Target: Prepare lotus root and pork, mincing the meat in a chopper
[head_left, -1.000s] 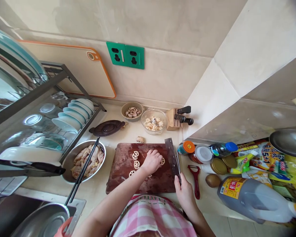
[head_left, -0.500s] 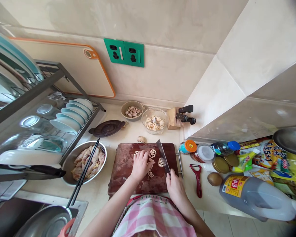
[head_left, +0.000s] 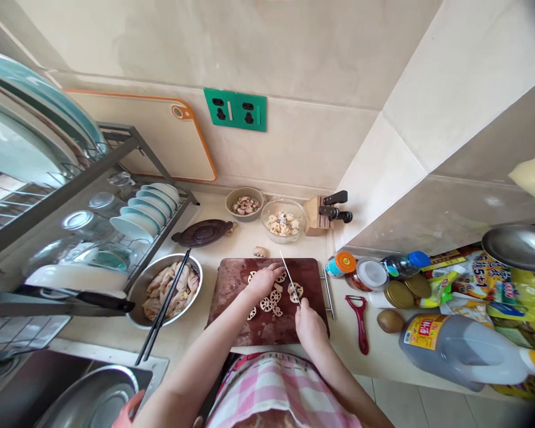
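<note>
A dark red cutting board (head_left: 236, 279) lies on the counter in front of me with several lotus root slices (head_left: 271, 297) on it. My right hand (head_left: 310, 324) is closed round the handle of a cleaver (head_left: 289, 276), whose blade stands on edge over the slices. My left hand (head_left: 262, 281) rests with curled fingers on the slices just left of the blade.
A metal bowl of raw meat (head_left: 169, 288) with black chopsticks (head_left: 163, 314) sits left of the board. Behind are a dark lid (head_left: 203, 232), a small bowl (head_left: 245, 204), a glass bowl (head_left: 283, 221) and a knife block (head_left: 323, 213). A red peeler (head_left: 360, 321), jars and bottles (head_left: 463, 351) crowd the right. A dish rack (head_left: 93, 220) stands left.
The cleaver has swung from the board's right edge to its middle and now stands edge-on over the slices. My left hand has gathered the slices toward the blade.
</note>
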Demonstrator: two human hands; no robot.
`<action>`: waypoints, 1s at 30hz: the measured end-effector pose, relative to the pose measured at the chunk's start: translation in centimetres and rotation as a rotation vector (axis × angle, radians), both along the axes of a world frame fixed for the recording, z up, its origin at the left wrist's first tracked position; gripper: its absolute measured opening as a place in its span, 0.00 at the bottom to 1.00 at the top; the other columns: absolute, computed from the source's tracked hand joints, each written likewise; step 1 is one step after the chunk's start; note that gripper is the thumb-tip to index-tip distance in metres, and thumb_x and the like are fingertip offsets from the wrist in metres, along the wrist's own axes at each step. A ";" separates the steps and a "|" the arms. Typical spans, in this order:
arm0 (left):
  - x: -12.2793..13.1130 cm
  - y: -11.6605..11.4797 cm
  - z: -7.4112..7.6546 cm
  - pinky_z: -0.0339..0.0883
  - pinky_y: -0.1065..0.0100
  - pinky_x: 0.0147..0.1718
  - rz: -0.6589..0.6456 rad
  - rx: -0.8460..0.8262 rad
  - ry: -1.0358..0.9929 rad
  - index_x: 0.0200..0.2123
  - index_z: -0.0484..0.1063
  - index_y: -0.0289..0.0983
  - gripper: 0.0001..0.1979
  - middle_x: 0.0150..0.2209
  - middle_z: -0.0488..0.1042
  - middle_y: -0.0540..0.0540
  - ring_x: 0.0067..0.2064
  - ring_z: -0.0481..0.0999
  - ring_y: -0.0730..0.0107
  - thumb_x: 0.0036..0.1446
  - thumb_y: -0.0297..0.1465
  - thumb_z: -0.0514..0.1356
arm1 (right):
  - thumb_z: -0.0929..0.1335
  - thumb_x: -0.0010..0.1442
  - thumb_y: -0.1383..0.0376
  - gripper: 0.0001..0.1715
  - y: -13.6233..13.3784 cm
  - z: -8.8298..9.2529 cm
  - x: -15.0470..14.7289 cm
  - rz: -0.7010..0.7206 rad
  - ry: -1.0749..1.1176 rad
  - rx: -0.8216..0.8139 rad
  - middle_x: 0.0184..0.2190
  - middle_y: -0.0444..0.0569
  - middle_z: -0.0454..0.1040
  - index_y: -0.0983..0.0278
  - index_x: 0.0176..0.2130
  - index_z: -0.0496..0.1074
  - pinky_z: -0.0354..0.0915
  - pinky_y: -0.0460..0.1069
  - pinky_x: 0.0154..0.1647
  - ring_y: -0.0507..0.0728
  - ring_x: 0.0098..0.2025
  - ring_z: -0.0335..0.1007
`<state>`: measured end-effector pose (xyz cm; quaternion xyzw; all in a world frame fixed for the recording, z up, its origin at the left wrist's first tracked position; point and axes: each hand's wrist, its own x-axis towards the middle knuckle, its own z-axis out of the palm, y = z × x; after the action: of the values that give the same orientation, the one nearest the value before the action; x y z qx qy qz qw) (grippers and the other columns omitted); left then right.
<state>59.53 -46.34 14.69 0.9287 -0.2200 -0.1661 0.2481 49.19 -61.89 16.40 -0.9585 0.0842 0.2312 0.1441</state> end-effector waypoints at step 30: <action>-1.3 -1.1 -2.0 0.63 0.67 0.35 0.392 -0.190 -0.011 0.29 0.64 0.38 0.04 0.30 0.71 0.49 0.35 0.71 0.66 0.53 0.25 0.58 | 0.55 0.66 0.62 0.14 -1.2 0.1 9.1 0.291 -0.190 0.159 0.28 0.47 0.75 0.63 0.40 0.65 0.54 0.45 0.28 0.54 0.31 0.73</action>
<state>58.26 -47.44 12.71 0.9271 -0.0510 -0.0883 0.3607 58.29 -63.10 16.49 -0.9636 -0.0880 0.1639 0.1919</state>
